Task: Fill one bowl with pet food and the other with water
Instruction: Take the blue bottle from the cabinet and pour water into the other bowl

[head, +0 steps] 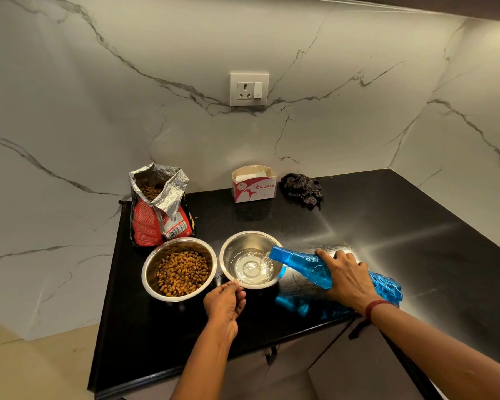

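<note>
Two steel bowls stand side by side on the black counter (387,226). The left bowl (150,272) holds brown pet food. The right bowl (228,249) has clear water in its bottom. A blue plastic bottle (300,262) lies tilted with its mouth over the right bowl's rim, and water runs from it into the bowl. My right hand (347,280) grips the bottle's middle from above. My left hand (224,303) pinches the near rim of the right bowl. An open foil pet food bag (159,206) stands behind the left bowl.
A red and white tissue box (254,186) and a crumpled dark cloth (302,189) sit by the marble back wall. A wall socket (249,89) is above them. The counter's front edge runs below my arms, with cabinet doors (358,368) under it.
</note>
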